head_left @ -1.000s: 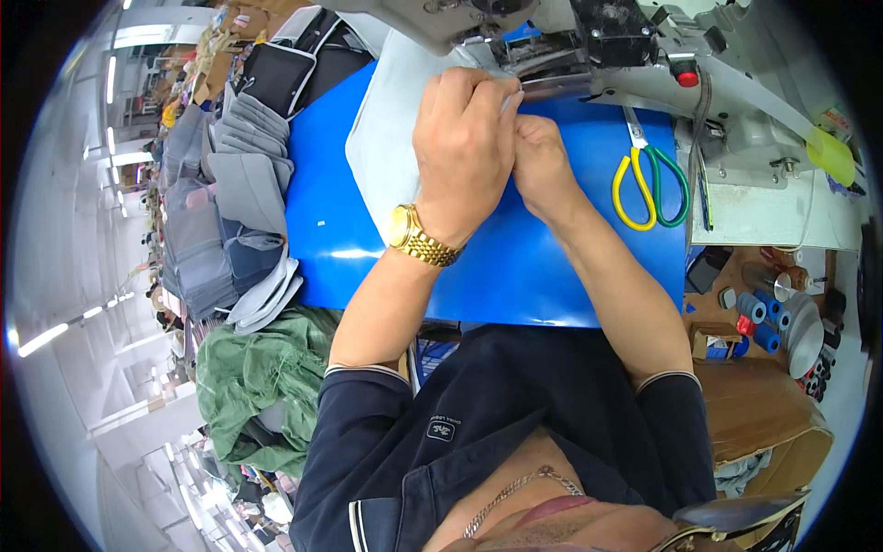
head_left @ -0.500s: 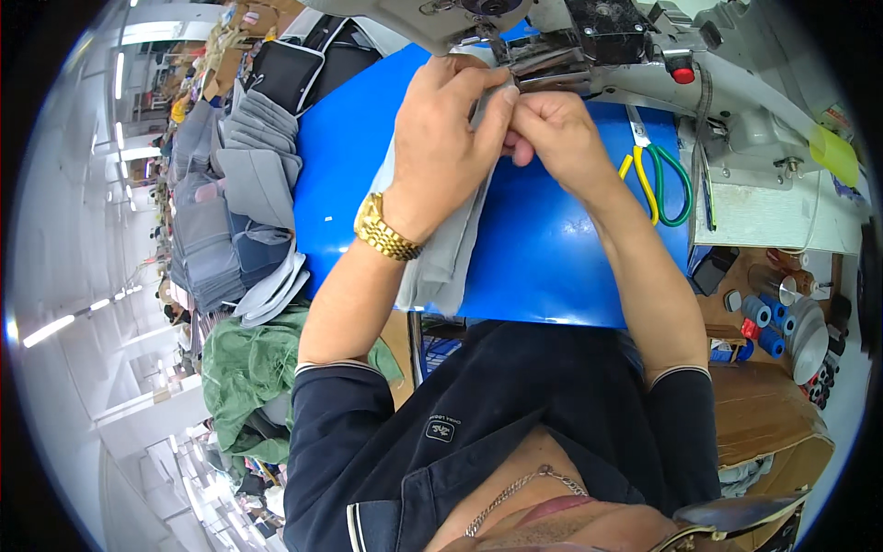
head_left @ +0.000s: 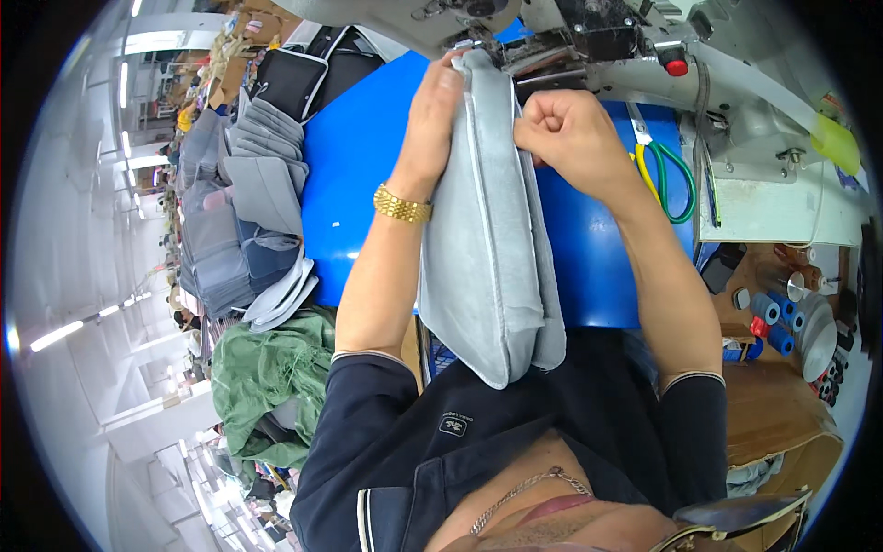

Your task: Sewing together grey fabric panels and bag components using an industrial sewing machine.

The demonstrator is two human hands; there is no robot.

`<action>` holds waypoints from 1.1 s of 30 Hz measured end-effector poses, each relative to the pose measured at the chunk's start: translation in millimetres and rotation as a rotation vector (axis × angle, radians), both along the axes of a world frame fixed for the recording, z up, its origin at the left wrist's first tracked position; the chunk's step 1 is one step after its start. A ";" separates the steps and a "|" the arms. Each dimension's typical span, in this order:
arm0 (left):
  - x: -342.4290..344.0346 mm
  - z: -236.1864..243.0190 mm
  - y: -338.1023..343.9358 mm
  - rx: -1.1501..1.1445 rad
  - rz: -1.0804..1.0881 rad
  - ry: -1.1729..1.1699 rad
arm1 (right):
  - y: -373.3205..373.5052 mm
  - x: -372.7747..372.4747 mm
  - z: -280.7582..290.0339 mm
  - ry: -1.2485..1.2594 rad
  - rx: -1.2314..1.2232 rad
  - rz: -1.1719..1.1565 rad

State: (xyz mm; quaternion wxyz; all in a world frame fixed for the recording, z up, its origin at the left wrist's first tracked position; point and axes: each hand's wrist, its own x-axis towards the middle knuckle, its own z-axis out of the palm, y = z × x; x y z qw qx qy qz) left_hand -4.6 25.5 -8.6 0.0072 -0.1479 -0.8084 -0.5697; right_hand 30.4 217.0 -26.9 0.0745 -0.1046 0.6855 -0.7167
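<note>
A long grey padded fabric piece with white seams (head_left: 487, 239) runs from the sewing machine's needle area (head_left: 464, 41) down over the front edge of the blue work mat (head_left: 354, 147). My left hand (head_left: 432, 124), with a gold watch on its wrist, grips the piece's left side near its top, fingers partly hidden. My right hand (head_left: 566, 138) has curled fingers on the piece's right edge, just below the machine's metal attachment (head_left: 543, 69). Yellow and green scissors (head_left: 671, 175) lie on the mat to the right of my right hand.
Stacks of grey cut pieces (head_left: 262, 184) lie at the left, with black padded items (head_left: 290, 83) behind them. A green cloth (head_left: 267, 386) hangs at lower left. Spools (head_left: 782, 327) and a cardboard box (head_left: 773, 414) sit at lower right. A yellow plastic piece (head_left: 832, 147) hangs from the machine.
The fabric piece has swung upright and now stretches toward my body over the mat's front edge. My left hand has shifted up and left, uncovering it; my right hand has moved slightly right.
</note>
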 end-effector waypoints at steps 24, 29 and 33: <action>29.9 46.5 13.5 -0.355 0.178 0.435 | 5.1 0.2 -20.6 -0.021 -0.337 0.110; 159.1 101.5 57.8 -0.809 -0.350 0.465 | 7.7 18.0 -16.4 0.099 -0.082 0.137; 178.5 92.3 53.6 -0.986 -0.338 0.365 | 14.0 67.5 -17.4 -0.049 -0.135 0.284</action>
